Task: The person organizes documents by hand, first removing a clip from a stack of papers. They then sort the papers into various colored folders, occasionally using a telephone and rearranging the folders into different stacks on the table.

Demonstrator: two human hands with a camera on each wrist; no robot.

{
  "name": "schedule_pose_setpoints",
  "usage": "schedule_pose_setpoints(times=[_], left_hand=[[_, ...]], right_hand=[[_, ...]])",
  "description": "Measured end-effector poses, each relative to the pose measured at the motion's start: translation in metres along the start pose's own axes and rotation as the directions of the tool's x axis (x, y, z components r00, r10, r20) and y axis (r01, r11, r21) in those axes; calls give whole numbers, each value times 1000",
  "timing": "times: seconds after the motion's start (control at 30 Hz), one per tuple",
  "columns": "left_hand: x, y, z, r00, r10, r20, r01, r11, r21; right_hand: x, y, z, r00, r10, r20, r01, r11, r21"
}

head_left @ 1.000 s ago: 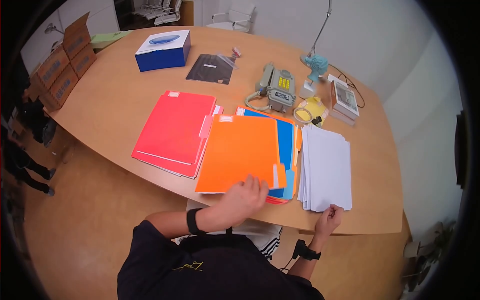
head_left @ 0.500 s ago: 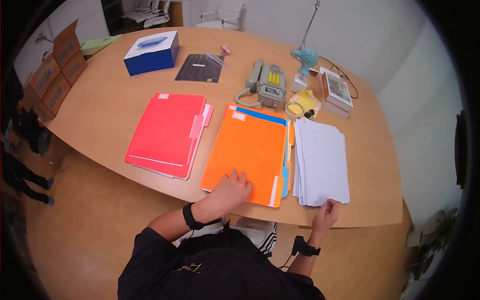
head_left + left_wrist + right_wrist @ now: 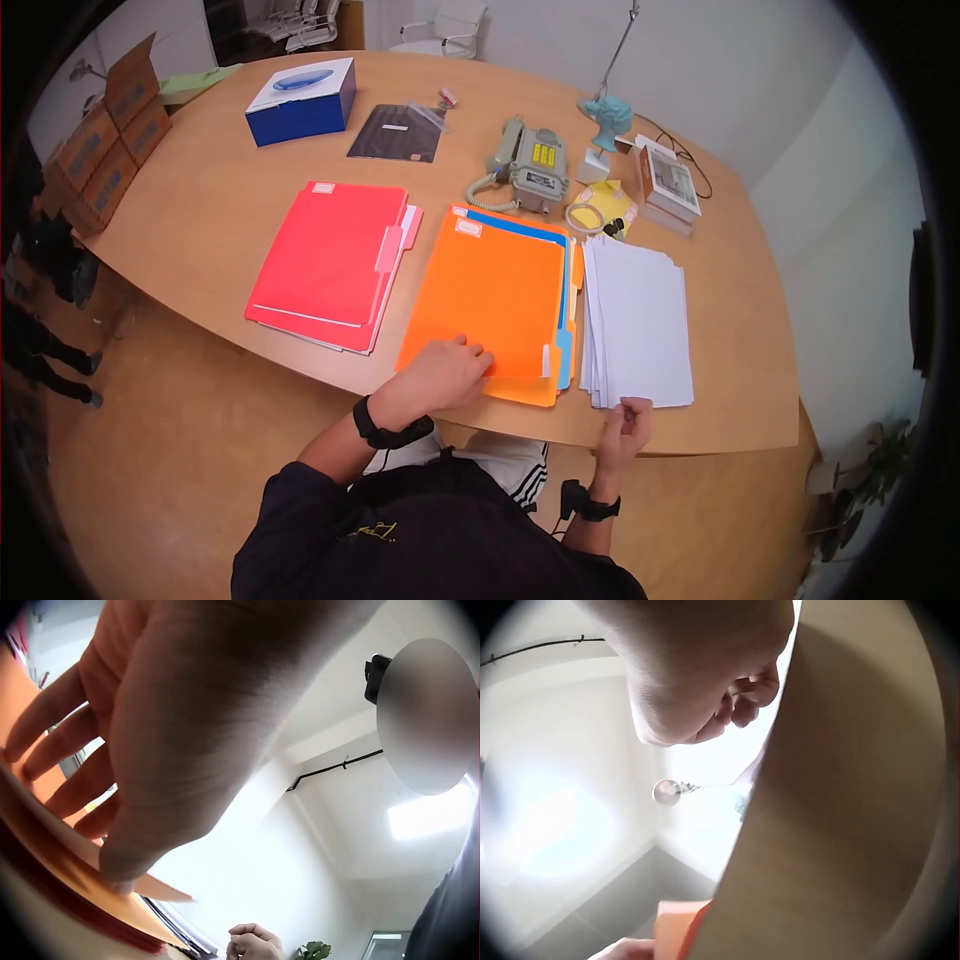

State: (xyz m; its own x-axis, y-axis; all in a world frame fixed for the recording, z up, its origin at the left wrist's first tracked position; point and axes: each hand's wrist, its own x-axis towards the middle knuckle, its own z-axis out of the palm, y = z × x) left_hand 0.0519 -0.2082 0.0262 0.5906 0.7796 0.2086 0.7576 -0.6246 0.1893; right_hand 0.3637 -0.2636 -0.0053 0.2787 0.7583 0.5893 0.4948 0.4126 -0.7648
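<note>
In the head view my left hand (image 3: 450, 375) is at the near edge of an orange folder (image 3: 490, 300). The left wrist view shows its fingers (image 3: 56, 742) spread over the folder and its thumb beneath the lifted edge, pinching it. Under this folder lie a blue folder (image 3: 565, 350) and others with coloured tabs. My right hand (image 3: 625, 430), fingers loosely curled around nothing, is close to the near edge of a stack of white paper (image 3: 640, 320). Two red folders (image 3: 330, 255) with papers lie left of the orange one.
Toward the back are a grey telephone (image 3: 535, 170), a yellow sheet (image 3: 610, 205) with a ring-shaped item, books (image 3: 670, 185) and a teal bust (image 3: 605, 122). A dark folder (image 3: 398, 133) and a blue-white box (image 3: 302, 105) stand farther left. Cardboard boxes (image 3: 110, 150) are beyond the table's left side.
The orange folder came to lie squarer over the pile beneath, then its near edge rose with my left hand. My right hand moved slightly left along the paper's near edge.
</note>
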Motion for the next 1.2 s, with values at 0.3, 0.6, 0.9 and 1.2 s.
schedule_pose_setpoints(times=[0.3,0.6,0.9,1.2], left_hand=[[-4,9,-16,996,-85,-25,84,996,-34],[-7,10,-10,989,-102,-105,96,994,-60],[-4,18,-27,982,-176,-72,162,973,-167],[-8,16,-29,966,-245,-87,207,926,-317]], right_hand=[[20,-66,43,770,292,567,-385,922,47],[15,-59,63,830,122,544,-224,966,126],[6,-61,75,849,-5,528,-179,938,298],[2,-62,82,858,-8,514,-153,951,270]])
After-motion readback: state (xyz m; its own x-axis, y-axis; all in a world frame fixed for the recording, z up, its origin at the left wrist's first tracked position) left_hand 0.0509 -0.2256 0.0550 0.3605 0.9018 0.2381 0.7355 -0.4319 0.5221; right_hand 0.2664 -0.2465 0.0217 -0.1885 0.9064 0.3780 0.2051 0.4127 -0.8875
